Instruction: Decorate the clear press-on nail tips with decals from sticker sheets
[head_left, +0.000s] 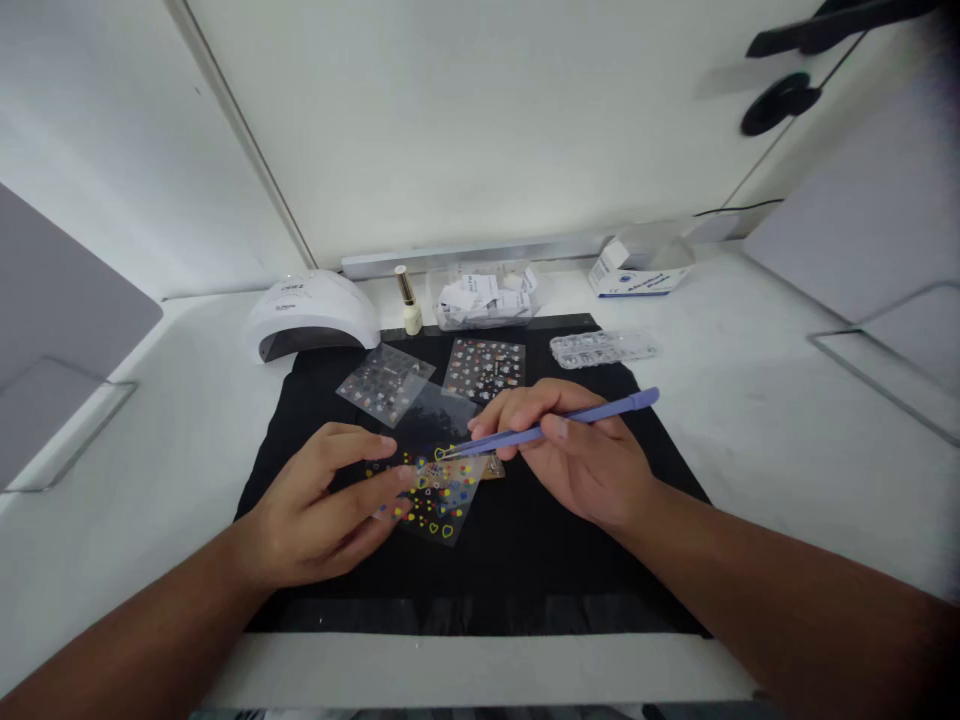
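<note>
A head-worn camera looks down at a white work table with a black mat [525,560] spread in the near middle. Two bare hands meet over the mat. The left hand [330,500] lies low with its fingers pressed flat on the left edge of a clear sticker sheet [442,500] printed with small yellow, blue and red hearts, seemingly pinning it so it cannot slide. The right hand [585,460] pinches blue tweezers [555,425] like a pen, thumb and fingers closed round the middle, handle pointing far right. The tweezer tips rest on the sheet's far edge, touching a yellow heart; whether the tips grip it is too small to tell.

Farther back on the mat lie two more sticker sheets: a clear one [386,383] to the left and a dark flowered one [484,368] to its right. Beyond the mat's far edge, from left to right, stand a white nail lamp [311,310], a small polish bottle [409,300], a clear tub of white packets [484,295], a clear tray [604,347] of small pieces, and a white box [630,272].
</note>
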